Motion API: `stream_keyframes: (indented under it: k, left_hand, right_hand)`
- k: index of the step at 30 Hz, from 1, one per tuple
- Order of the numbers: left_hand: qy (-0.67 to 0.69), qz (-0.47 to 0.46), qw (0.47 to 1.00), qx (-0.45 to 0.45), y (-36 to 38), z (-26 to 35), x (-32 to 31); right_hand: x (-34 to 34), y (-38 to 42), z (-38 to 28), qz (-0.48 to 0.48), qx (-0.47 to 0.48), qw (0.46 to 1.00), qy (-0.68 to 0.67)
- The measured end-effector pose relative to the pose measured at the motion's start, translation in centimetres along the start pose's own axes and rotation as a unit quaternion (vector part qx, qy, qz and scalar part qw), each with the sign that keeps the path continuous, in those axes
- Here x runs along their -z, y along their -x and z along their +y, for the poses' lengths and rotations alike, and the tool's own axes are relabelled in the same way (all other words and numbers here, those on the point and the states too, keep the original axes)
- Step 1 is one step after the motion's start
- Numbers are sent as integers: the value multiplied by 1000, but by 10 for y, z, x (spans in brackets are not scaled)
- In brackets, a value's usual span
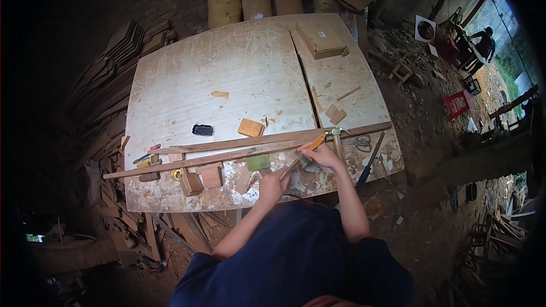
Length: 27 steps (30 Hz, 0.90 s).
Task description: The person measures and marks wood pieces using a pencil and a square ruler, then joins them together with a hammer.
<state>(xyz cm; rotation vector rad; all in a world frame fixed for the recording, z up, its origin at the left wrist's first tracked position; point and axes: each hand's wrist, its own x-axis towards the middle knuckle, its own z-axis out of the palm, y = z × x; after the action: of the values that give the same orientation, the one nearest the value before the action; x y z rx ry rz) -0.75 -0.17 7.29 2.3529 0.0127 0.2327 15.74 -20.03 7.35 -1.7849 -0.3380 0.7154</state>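
My left hand (272,188) is closed around a narrow strip of wood (290,167) near the front edge of the table. Just to its right, my right hand (323,156) grips a tool with a yellow-orange handle (316,142), whose kind I cannot tell. Beside the right hand lies a hammer (337,141) with a pale head. A green block (258,162) sits ahead of my left hand. Two long wooden strips (227,158) run across the table beyond both hands. Scissors (362,144) and a long dark tool (371,162) rest on the right.
The worn table (199,79) carries a cardboard box (321,40), an orange-brown block (251,128), a black tray (202,130) and wooden blocks (212,177). Stacked boards (108,74) line the left side. A person (484,44) is far off at the right, near a red stool (455,105).
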Motion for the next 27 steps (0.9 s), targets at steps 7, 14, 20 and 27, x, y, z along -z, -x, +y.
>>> stream_keyframes:
  k: [7,14,20,27]
  left_hand:
    - [-11,15,999,27,-8,-4,-5]
    - [-28,32,998,45,-6,-3,-5]
    - [-28,10,999,35,-8,-9,-2]
    - [-12,28,999,41,-7,-5,1]
  right_hand:
    - [0,14,-26,-88,43,990,-101]
    - [-20,2,-5,-17,73,997,14]
    - [-9,-24,50,103,-2,980,169]
    - [-7,-14,21,2,4,996,-87]
